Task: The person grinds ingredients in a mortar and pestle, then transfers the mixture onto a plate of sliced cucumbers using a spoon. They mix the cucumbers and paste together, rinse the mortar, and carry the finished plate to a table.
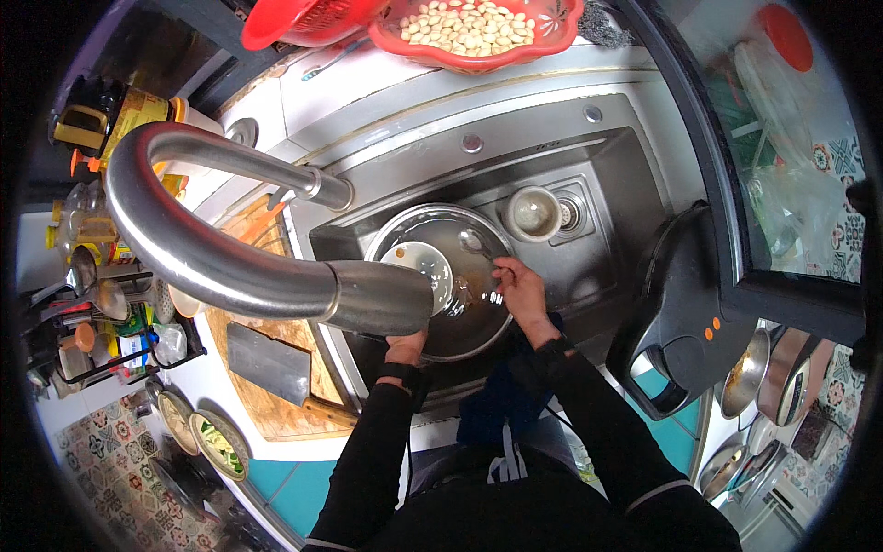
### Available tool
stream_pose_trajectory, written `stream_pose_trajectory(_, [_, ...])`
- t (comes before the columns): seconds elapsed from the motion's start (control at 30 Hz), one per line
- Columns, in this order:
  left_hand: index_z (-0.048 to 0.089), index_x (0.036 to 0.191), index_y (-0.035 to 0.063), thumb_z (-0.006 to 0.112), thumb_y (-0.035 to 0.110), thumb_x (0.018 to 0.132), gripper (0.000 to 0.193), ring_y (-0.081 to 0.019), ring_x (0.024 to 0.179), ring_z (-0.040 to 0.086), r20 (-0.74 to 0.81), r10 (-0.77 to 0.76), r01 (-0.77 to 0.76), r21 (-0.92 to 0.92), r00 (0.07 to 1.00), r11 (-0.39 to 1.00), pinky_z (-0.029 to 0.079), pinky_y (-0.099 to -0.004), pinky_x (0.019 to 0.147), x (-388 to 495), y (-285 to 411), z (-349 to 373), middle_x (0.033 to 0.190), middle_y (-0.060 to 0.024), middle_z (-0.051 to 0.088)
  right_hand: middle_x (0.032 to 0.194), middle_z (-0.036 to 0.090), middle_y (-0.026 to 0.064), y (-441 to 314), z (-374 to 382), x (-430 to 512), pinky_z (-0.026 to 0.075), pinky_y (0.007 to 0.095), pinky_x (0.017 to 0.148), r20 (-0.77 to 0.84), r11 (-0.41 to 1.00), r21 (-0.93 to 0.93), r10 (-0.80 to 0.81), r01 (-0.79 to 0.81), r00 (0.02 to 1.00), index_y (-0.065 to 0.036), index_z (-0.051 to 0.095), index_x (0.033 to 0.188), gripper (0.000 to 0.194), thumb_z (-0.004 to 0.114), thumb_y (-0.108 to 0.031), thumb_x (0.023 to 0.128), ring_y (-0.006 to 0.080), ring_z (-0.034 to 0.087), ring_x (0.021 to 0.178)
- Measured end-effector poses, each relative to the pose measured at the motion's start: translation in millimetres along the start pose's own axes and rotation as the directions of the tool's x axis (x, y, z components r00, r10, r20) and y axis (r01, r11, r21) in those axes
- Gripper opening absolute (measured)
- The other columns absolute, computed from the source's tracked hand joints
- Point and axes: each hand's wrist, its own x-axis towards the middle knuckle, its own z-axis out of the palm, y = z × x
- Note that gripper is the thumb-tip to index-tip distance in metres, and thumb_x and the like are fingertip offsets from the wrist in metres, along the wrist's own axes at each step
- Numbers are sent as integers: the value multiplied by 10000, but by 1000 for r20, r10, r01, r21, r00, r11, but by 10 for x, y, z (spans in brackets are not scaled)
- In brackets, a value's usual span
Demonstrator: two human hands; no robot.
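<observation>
A wide metal basin (476, 331) holding murky water sits in the left part of the steel sink. Over its left side is a white bowl (412, 257), partly hidden by the faucet head. My left hand (408, 345) reaches under the faucet head beside this bowl; its fingers are hidden, so its grip cannot be told. My right hand (519, 288) is at the basin's right side, thumb and fingers pinched on the handle of a metal spoon (472, 241) over the water. To the right of the basin, a small round bowl (534, 214) stands near the drain.
The faucet (227, 276) arches over the basin's left side. A cleaver (269, 362) lies on a wooden cutting board (241, 407) left of the sink. Behind stands a red basket (476, 63) of pale beans or nuts. A black handled lid-like object (679, 331) juts over the sink's right edge.
</observation>
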Motion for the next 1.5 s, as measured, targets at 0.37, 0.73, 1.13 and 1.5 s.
stream_pose_trajectory(0.37, [602,941,104,618,12,764,201,-347,745,622,-126,355,-375,-231,926,898,520,-413,656,-721,79,-540,813,-125,622,913,680,123,280,-370,-1,515,391,719,92,879,-468,-56,93,994,-142,652,969,131,609,-202,860,318,664,803])
stream_pose_trajectory(0.73, [594,960,55,665,81,790,187,-342,815,622,62,237,-224,-161,970,961,511,-412,716,-1799,-332,-1319,879,-144,626,1050,556,66,462,-515,992,485,323,592,-392,949,293,232,-118,890,-136,427,1243,451,648,-117,850,190,549,790])
stream_pose_trajectory(1.13, [595,951,72,664,81,802,165,-322,739,627,55,-65,77,-276,996,958,513,-406,648,-2507,-838,-1191,839,-127,640,1133,583,178,-127,-751,1017,534,289,389,-166,946,203,288,-253,943,-108,289,1368,588,480,36,831,266,656,759])
stream_pose_trajectory(1.5, [582,941,69,657,80,803,158,-368,778,620,-67,-39,14,-337,997,941,511,-427,685,-2250,-970,-1198,837,-156,627,1034,667,166,-988,-705,266,499,445,799,96,598,-763,-268,244,959,-206,428,1363,581,562,-48,821,330,655,839])
